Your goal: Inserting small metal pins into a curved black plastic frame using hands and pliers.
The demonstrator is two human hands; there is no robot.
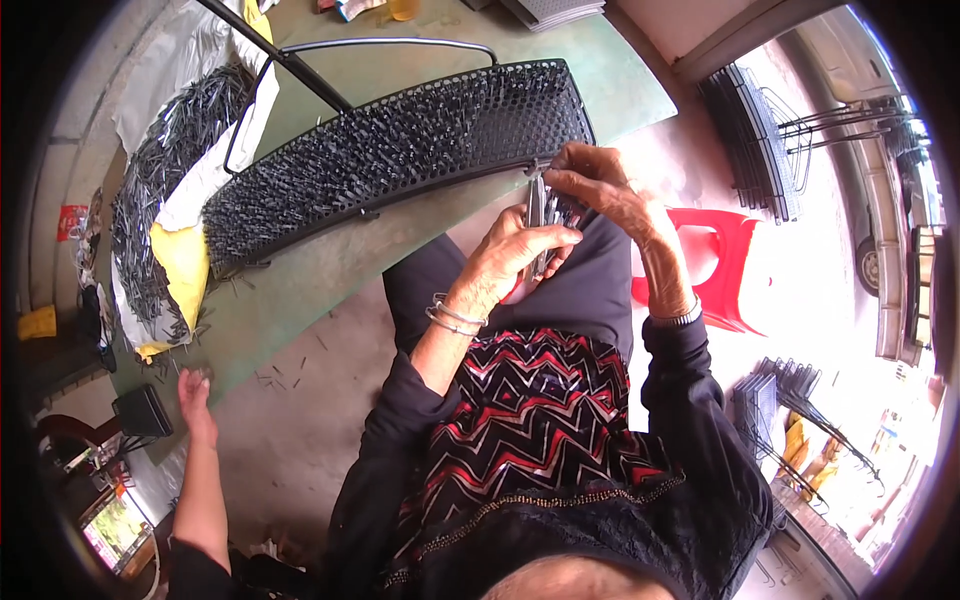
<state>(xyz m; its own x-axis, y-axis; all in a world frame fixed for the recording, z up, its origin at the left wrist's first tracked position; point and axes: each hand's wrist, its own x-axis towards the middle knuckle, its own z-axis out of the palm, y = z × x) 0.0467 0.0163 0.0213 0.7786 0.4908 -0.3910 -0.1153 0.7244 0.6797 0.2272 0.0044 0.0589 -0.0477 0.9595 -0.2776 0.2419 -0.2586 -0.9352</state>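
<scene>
My left hand (518,250) is closed around a bundle of thin dark strips (562,208), with a grey, metallic-looking edge along its left side. Just above it, my right hand (598,180) has thumb and fingers pinched together by the near right rim of a black perforated panel (520,115). Whatever those fingertips hold is too small to make out. The panel lies curved across the table, and short dark strips stick up from most of its holes. Bare holes show toward its right end.
The green table (300,270) carries a heap of dark strips (175,150) on white and yellow sacking at left. A black rod (300,75) and wire frame adjoin the panel. Another person's hand (195,390) is at the table's left edge. A red stool (725,265) stands right; black racks stand beyond.
</scene>
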